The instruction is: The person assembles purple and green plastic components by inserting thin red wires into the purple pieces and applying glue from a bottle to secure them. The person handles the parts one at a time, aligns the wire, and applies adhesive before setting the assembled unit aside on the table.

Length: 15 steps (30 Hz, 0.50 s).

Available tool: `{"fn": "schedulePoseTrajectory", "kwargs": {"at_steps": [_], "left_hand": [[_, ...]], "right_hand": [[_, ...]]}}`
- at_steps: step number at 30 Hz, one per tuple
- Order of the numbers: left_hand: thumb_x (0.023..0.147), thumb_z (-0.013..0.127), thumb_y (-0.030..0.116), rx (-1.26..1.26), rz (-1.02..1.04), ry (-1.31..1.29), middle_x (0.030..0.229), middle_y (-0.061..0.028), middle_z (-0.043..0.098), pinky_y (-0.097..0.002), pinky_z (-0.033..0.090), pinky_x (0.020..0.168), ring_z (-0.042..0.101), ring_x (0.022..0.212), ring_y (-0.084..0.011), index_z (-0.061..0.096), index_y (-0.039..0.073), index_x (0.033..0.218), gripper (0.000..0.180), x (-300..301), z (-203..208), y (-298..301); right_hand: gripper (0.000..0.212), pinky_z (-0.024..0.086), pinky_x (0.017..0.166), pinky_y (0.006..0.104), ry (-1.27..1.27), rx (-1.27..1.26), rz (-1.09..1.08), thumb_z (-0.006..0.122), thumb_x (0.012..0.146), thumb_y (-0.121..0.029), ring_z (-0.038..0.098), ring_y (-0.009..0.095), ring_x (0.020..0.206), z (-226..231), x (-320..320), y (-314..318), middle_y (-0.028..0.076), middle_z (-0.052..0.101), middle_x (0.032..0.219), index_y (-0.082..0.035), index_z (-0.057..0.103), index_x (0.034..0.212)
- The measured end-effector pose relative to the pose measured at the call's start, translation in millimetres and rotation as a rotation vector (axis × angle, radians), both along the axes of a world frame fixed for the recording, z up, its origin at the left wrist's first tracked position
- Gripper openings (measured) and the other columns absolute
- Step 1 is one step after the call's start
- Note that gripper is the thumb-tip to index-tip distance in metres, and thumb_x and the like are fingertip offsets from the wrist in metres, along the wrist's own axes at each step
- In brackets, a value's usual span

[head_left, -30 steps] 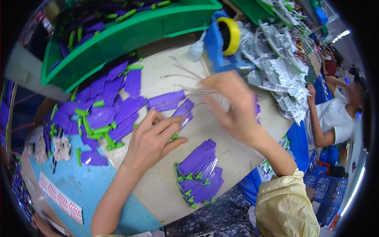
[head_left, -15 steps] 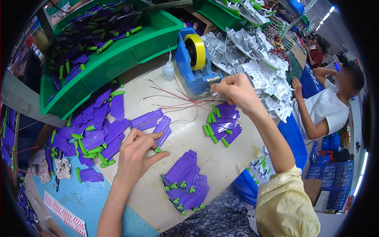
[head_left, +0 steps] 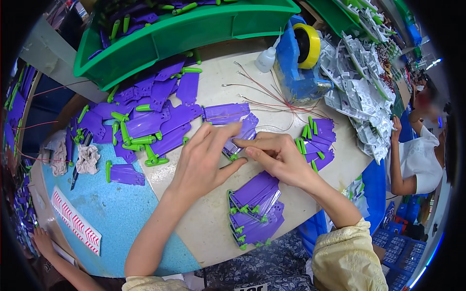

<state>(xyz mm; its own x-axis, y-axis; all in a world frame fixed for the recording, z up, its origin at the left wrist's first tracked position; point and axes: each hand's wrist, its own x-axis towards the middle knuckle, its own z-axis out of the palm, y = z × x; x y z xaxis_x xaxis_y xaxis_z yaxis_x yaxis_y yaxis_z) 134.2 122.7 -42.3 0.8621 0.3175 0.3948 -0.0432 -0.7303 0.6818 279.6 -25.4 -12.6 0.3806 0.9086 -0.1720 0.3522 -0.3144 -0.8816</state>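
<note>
One purple flat part (head_left: 241, 137) is pinched at desk (head_left: 204, 228) centre between left hand (head_left: 206, 157) and right hand (head_left: 274, 157), thin red wires (head_left: 272, 97) just behind it. Done so far, by the look: a neat stack of purple parts (head_left: 255, 206) near the front edge. Left: the loose purple-and-green pile (head_left: 145, 121) and the green bin (head_left: 189, 29), both well stocked.

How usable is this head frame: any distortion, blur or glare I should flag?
Head view: strong fisheye bending, the green bin and the table edge curve toward the black rim; centre is sharp, left hand and right hand crisp over a purple part; lighting even with soft shadows; the white plastic parts look slightly bright; a co-worker at the right rim is blurred.
</note>
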Motion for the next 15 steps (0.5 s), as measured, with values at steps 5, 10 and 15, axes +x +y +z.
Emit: {"fn": "schedulePoseTrajectory", "kwargs": {"at_steps": [5, 10, 15], "left_hand": [[0.069, 0.088, 0.012, 0.207, 0.086, -0.091, 0.101, -0.0115, 0.065, -0.0349, 0.054, 0.071, 0.063, 0.091, -0.0268, 0.072, 0.003, 0.105, 0.041, -7, -11, -14], [0.072, 0.078, 0.009, 0.185, 0.079, 0.118, 0.106, -0.0141, 0.057, -0.0396, 0.045, 0.076, 0.052, 0.087, -0.0275, 0.07, 0.006, 0.116, 0.045, 2, 1, -14], [0.072, 0.081, 0.019, 0.132, 0.019, -0.123, 0.098, -0.0114, 0.061, -0.0383, 0.047, 0.073, 0.056, 0.085, -0.0269, 0.072, 0.01, 0.111, 0.041, -22, 15, -27]], "right_hand": [[0.025, 0.043, 0.052, 0.0356, -0.533, 0.109, -0.025, 0.067, 0.092, -0.012, 0.056, 0.023, 0.055, 3, 1, -1, 0.014, 0.06, 0.073, 0.0, 0.073, 0.114], [0.02, 0.052, 0.059, 0.0385, -0.618, 0.25, -0.248, 0.067, 0.091, -0.012, 0.065, 0.03, 0.064, 20, 28, 15, 0.016, 0.064, 0.081, 0.002, 0.071, 0.105], [0.012, 0.054, 0.069, 0.0456, -0.704, 0.269, -0.135, 0.068, 0.086, -0.008, 0.066, 0.038, 0.074, -6, 54, 54, 0.02, 0.066, 0.085, 0.004, 0.071, 0.088]]}}
